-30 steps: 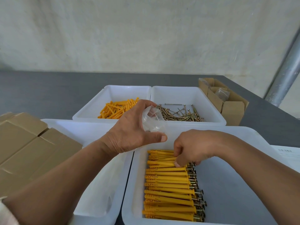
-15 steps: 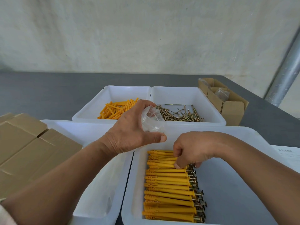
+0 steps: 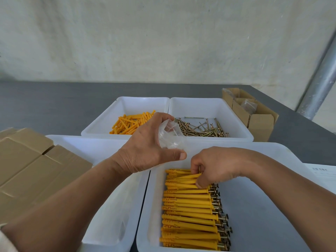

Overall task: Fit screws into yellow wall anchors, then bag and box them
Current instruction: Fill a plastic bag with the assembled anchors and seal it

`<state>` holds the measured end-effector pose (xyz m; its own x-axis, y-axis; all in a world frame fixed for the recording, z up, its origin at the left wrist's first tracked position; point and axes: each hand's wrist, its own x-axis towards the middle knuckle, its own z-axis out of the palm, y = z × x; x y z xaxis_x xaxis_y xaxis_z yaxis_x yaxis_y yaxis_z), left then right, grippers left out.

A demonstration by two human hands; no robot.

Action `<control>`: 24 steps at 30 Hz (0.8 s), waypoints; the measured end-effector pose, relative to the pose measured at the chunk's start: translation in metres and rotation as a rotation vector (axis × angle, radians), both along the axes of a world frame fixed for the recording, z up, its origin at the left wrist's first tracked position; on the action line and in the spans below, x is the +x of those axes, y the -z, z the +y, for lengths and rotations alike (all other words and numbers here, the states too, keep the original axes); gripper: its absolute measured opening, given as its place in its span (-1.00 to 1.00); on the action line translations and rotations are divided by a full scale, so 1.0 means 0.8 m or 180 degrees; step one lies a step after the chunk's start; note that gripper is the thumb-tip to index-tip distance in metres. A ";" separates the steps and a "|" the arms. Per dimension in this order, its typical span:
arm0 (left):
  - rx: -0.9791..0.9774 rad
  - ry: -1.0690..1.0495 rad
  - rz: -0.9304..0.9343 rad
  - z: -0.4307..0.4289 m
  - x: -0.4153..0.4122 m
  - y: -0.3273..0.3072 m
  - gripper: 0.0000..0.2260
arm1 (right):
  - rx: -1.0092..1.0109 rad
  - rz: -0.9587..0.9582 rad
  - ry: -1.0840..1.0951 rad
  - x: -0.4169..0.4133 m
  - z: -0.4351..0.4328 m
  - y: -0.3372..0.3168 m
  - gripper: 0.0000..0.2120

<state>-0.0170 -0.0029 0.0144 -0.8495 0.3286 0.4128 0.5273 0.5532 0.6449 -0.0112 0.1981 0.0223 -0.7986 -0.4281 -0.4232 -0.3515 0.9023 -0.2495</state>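
Screw-fitted yellow anchors [image 3: 189, 211], rowed in lower-right white tray [image 3: 263, 224].
Left hand [image 3: 145, 148], frame centre, fingers curled round a clear bag [image 3: 169, 135]; right hand [image 3: 216, 164] just beside it, fingertips pinching a few anchors at the row's far end. Loose anchors [image 3: 131, 122] and screws [image 3: 201, 128] in two upper trays.

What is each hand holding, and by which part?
The left hand grips a clear plastic bag by opposite edges. The right hand pinches yellow anchors near their screw-head ends.
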 end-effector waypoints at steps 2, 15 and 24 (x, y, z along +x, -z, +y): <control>0.0000 0.0000 0.0002 0.000 0.000 0.000 -0.23 | -0.0026 0.0057 0.0008 -0.001 0.001 0.000 -0.76; 0.0031 -0.0006 -0.0007 0.000 0.000 0.000 -0.28 | -0.1124 -0.0197 0.0544 -0.009 0.010 0.004 -0.80; 0.0071 0.0018 0.0002 -0.001 0.001 -0.001 -0.34 | -0.1641 -0.0241 0.0772 -0.011 0.004 0.008 -0.90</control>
<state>-0.0162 -0.0034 0.0153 -0.8474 0.3241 0.4205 0.5308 0.5357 0.6567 -0.0197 0.2017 0.0156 -0.8752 -0.4026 -0.2683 -0.1136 0.7100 -0.6950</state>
